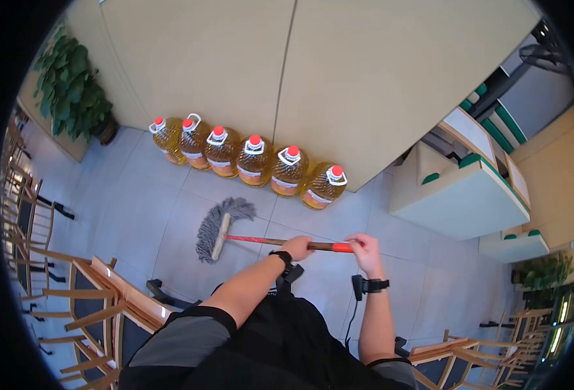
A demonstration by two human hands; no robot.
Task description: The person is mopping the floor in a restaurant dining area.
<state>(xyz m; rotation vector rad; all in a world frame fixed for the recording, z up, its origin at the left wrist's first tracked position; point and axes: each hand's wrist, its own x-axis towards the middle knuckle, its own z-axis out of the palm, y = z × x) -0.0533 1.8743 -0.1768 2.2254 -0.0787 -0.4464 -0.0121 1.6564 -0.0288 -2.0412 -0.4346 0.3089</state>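
A mop (210,227) with grey string strands rests on the tiled floor, its handle running rightward to both hands. My left hand (298,247) is closed around the brown middle of the handle. At the red grip end, my right hand (366,252) is closed on the handle's tip, with the fingers partly bent around it. Each wrist wears a black strap. Just beyond the mop head stands a row of several large oil bottles (254,160) with red caps and white carry handles, lined up along the wall panel.
A beige wall panel (196,58) rises behind the bottles. At far left stands a potted plant (69,84). Wooden chairs stacked upside down on tables (105,305) line the left, with more chairs (462,354) at lower right. A booth bench (459,198) juts out at right.
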